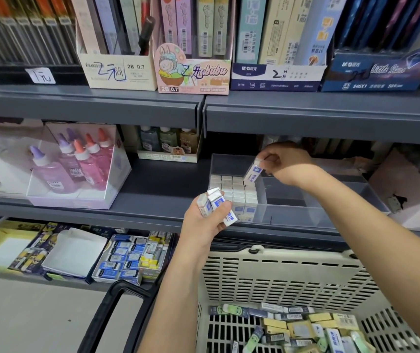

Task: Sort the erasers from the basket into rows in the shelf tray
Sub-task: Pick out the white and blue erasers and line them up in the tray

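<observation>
A clear divided shelf tray (305,210) sits on the middle shelf; its left compartment holds several white-and-blue erasers (234,191) standing in rows. My right hand (284,163) pinches one white-and-blue eraser (252,172), tilted, just above the right end of those rows. My left hand (207,221) grips a small bunch of the same erasers (216,203) in front of the tray's left corner. Below, the beige slotted basket (280,281) holds several loose erasers (305,327) in yellow, green, white and blue.
The tray's middle and right compartments (287,192) hold nothing. A clear box of glue bottles (76,164) stands to the left on the same shelf. The upper shelf edge (318,118) overhangs the tray. Boxes of erasers (125,258) fill the lower shelf. The basket's black handle (107,314) is at the bottom left.
</observation>
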`<control>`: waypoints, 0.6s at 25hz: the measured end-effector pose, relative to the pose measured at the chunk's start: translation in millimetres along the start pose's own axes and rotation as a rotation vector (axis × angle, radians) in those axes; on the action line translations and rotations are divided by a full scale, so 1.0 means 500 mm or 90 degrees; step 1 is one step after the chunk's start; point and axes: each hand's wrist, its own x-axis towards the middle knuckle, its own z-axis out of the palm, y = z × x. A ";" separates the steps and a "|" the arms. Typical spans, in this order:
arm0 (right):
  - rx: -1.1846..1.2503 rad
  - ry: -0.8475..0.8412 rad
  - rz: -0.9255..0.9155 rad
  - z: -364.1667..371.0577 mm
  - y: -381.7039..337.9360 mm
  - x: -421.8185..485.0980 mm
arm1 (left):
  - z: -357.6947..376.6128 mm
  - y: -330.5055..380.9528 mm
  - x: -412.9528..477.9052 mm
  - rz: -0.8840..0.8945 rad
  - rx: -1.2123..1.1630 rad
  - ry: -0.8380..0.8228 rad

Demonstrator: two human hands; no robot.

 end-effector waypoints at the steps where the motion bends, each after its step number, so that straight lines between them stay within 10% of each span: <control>1: -0.005 0.003 0.007 0.000 0.000 0.000 | 0.000 0.000 0.000 0.000 0.000 0.000; 15: -0.011 -0.009 0.033 0.069 0.007 -0.012 | 0.000 0.002 -0.004 0.004 -0.002 0.001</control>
